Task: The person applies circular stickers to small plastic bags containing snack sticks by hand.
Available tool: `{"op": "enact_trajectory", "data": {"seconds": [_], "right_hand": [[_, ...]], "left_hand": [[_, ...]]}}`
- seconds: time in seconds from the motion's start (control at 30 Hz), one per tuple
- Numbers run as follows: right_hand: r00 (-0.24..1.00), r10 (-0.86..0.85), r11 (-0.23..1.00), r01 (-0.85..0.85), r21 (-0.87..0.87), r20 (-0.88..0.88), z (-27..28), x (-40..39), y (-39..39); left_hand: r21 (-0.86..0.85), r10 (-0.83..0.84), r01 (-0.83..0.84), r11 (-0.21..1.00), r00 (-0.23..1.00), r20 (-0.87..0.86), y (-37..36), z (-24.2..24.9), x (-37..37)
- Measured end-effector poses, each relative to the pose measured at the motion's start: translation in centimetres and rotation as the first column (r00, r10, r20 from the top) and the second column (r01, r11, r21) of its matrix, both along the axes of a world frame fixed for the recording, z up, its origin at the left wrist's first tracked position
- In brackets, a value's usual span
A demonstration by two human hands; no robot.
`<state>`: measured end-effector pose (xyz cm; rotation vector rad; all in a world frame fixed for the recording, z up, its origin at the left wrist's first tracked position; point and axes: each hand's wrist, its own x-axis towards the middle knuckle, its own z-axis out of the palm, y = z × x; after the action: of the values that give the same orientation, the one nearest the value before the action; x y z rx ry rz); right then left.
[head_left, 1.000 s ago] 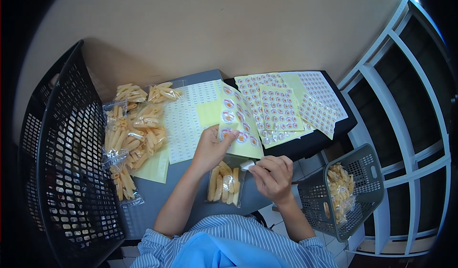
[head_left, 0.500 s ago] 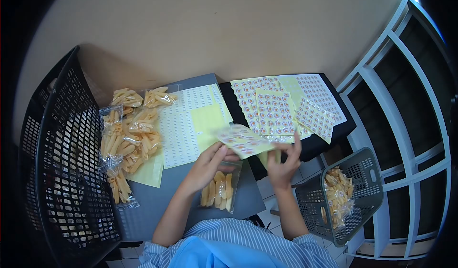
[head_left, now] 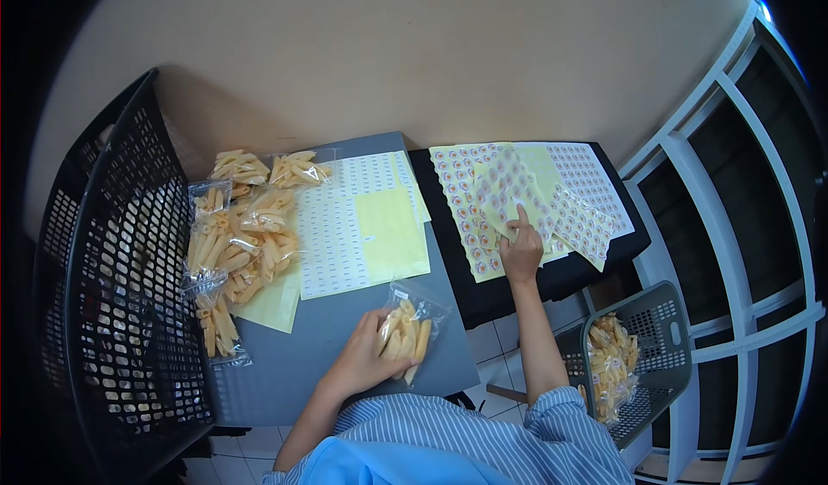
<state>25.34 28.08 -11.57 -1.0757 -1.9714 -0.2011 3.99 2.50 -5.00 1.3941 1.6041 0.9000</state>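
My left hand (head_left: 369, 351) is wrapped round a clear plastic bag of pale yellow snack sticks (head_left: 399, 334) lying on the grey table (head_left: 345, 381); a small white label shows near the bag's top. Over the black table, my right hand (head_left: 523, 252) has its index finger stretched out, with a small whitish spot at the fingertip, possibly a sticker. Its other fingers are curled at the lower edge of a motion-blurred sticker sheet (head_left: 507, 179). Beneath that sheet lie further sheets of round red-and-orange stickers (head_left: 457, 170).
Several filled snack bags (head_left: 250, 235) lie at the left beside a tall dark basket (head_left: 129, 269). Label sheets (head_left: 328, 252) and a yellow backing sheet (head_left: 392, 230) cover the table's back. A green-grey basket (head_left: 664, 338) with bags stands low right, near a white metal frame (head_left: 690, 166).
My left hand has let go of the sticker sheet and taken hold of the bag. The right hand has carried the sheet forward and right, over the other sticker sheets.
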Motion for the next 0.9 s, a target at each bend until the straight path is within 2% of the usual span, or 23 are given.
{"op": "enact_trajectory", "data": {"seconds": [0.03, 0.07, 0.13, 0.17, 0.23, 0.27, 0.3, 0.33, 0.37, 0.4, 0.43, 0.53, 0.57, 0.63, 0.9], "right_hand": [[0.998, 0.005, 0.993, 0.001, -0.118, 0.055, -0.7, -0.1, 0.0], [0.998, 0.014, 0.992, -0.006, -0.126, 0.055, -1.4, 0.0, 0.0], [0.993, 0.090, 0.941, -0.060, -0.333, 0.076, -1.5, -0.2, -0.2], [0.993, 0.097, 0.939, -0.067, -0.338, 0.073, -1.6, -0.4, -0.5], [0.971, 0.144, 0.960, -0.184, -0.212, -0.189, 1.2, -1.5, -1.9], [0.970, 0.152, 0.958, -0.191, -0.212, -0.190, 2.6, -2.1, -2.5], [0.934, 0.194, 0.920, -0.279, -0.275, -0.300, 3.9, -2.6, -3.2], [0.885, 0.218, 0.871, -0.366, -0.328, -0.411, 5.5, -3.1, -4.2], [0.818, 0.369, 0.751, -0.542, -0.376, -0.441, 7.9, -3.7, -5.4], [0.740, 0.519, 0.575, -0.673, -0.465, -0.428, 10.4, -4.4, -7.1], [0.661, 0.678, 0.464, -0.724, -0.511, -0.321, 11.9, -5.1, -8.3], [0.526, 0.816, 0.233, -0.677, -0.698, -0.238, 13.1, -7.5, -10.9], [0.531, 0.814, 0.236, -0.674, -0.700, -0.237, 13.0, -8.2, -11.2], [0.491, 0.865, 0.420, -0.599, -0.682, 0.101, 12.6, -9.3, -11.3], [0.469, 0.845, 0.508, -0.557, -0.657, 0.256, 13.1, -10.9, -11.4]], "left_hand": [[-0.005, 0.009, -0.009, 1.000, 1.000, 0.000, 0.0, 0.0, -0.1], [0.002, 0.041, -0.041, 0.999, 0.997, 0.066, 0.2, 0.1, -0.2], [0.002, 0.080, -0.081, 0.997, 0.988, 0.129, 0.7, 0.1, -0.6], [0.039, 0.106, -0.114, 0.993, 0.979, 0.172, 1.1, -0.1, -0.8], [0.080, 0.131, -0.155, 0.985, 0.961, 0.244, 2.1, -0.6, -1.5], [0.080, 0.138, -0.162, 0.984, 0.960, 0.243, 2.6, -1.1, -1.9], [0.092, 0.111, -0.142, 0.986, 0.952, 0.286, 3.0, -1.7, -2.3], [0.103, 0.079, -0.119, 0.988, 0.941, 0.328, 3.2, -2.0, -2.5], [0.137, 0.057, -0.110, 0.985, 0.938, 0.343, 3.4, -1.9, -2.6], [0.131, 0.054, -0.104, 0.986, 0.938, 0.343, 3.4, -2.2, -2.8], [0.126, 0.048, -0.099, 0.987, 0.932, 0.360, 3.6, -2.7, -2.9], [0.101, 0.022, -0.065, 0.993, 0.926, 0.376, 3.8, -2.7, -3.2], [0.081, 0.009, -0.043, 0.996, 0.929, 0.371, 3.8, -2.6, -3.3], [0.090, -0.011, -0.029, 0.995, 0.911, 0.413, 3.8, -2.8, -3.4], [0.079, -0.036, -0.002, 0.997, 0.879, 0.475, 3.9, -3.0, -3.6]]}}
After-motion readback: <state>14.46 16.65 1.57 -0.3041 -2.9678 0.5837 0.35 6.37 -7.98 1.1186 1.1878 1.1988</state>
